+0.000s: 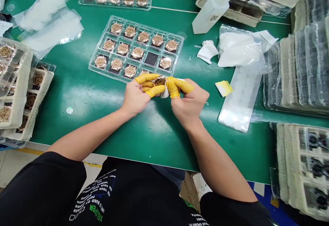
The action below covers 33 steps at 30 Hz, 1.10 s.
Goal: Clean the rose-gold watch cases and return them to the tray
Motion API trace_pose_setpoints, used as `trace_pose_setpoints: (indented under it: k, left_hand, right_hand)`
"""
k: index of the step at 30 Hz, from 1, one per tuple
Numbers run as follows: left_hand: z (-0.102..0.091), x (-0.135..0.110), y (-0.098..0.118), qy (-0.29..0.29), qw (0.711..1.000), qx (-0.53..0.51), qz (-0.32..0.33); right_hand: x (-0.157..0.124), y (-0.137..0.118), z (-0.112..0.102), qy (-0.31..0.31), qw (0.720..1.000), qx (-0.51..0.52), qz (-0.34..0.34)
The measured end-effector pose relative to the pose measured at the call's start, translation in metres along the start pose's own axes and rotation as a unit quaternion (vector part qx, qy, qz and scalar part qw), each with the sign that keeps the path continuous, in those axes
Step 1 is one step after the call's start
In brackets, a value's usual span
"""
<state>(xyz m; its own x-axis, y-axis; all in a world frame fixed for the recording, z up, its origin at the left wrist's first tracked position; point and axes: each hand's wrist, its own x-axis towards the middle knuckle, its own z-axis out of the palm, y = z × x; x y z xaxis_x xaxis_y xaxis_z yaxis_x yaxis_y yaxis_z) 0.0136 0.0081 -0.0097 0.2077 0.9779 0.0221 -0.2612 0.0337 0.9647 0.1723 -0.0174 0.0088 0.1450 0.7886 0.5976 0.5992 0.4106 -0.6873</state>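
Observation:
Between my two hands a rose-gold watch case (160, 81) is held just over the near edge of a clear plastic tray. My left hand (138, 94), in yellow finger cots, grips the case from the left. Yellow cots also cover fingers of my right hand (187, 95), which pinches a small white cloth (165, 91) against the case's right side. The clear tray (102, 34) bears rows of similar cases, backs up with printed marks. One pocket (151, 59) shows only its dark pad. My hands partly cover the tray's nearest row.
A squeeze bottle (209, 15) stands at the back right, near a crumpled white cloth (207, 51) and a bag of white wipes (239, 49). Stacked trays (300, 68) line the right side. More watch trays (15, 82) lie left, another tray (115, 3) at the back.

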Motion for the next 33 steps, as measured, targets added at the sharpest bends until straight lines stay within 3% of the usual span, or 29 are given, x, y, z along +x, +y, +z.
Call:
trace_pose_setpoints:
  k: [4,7,12,16,18,21,24,30,33]
  left_hand:
    - [-0.001,-0.001,0.0,0.007,1.0,0.017,0.019]
    - [-0.012,0.016,0.008,0.038,0.997,0.054,0.046]
    - [-0.045,0.095,0.032,0.024,0.967,0.251,0.043]
    - [-0.056,0.154,0.04,-0.104,0.902,0.419,-0.005]
    - [-0.057,0.168,0.037,-0.101,0.872,0.479,0.022]
    - [-0.066,0.172,0.03,-0.008,0.862,0.498,0.095]
    - [-0.082,0.169,0.027,0.063,0.869,0.478,0.113]
    - [-0.097,0.165,0.029,0.061,0.853,0.519,0.006]
    - [-0.095,0.169,0.031,0.04,0.869,0.493,-0.015]
  right_hand:
    - [0.003,0.0,-0.005,-0.06,0.997,-0.056,-0.001]
    - [0.008,0.003,-0.015,-0.082,0.995,-0.047,0.021]
    - [0.018,0.015,-0.036,-0.009,0.994,0.037,0.1]
    - [0.024,0.028,-0.05,0.043,0.992,-0.038,0.113]
    - [0.029,0.029,-0.057,0.065,0.989,-0.036,0.127]
    - [0.036,0.026,-0.069,0.048,0.984,0.033,0.17]
    - [0.042,0.024,-0.078,0.029,0.973,0.067,0.218]
    - [0.045,0.029,-0.08,-0.019,0.938,0.113,0.328]
    - [0.043,0.031,-0.079,-0.077,0.901,0.167,0.393]
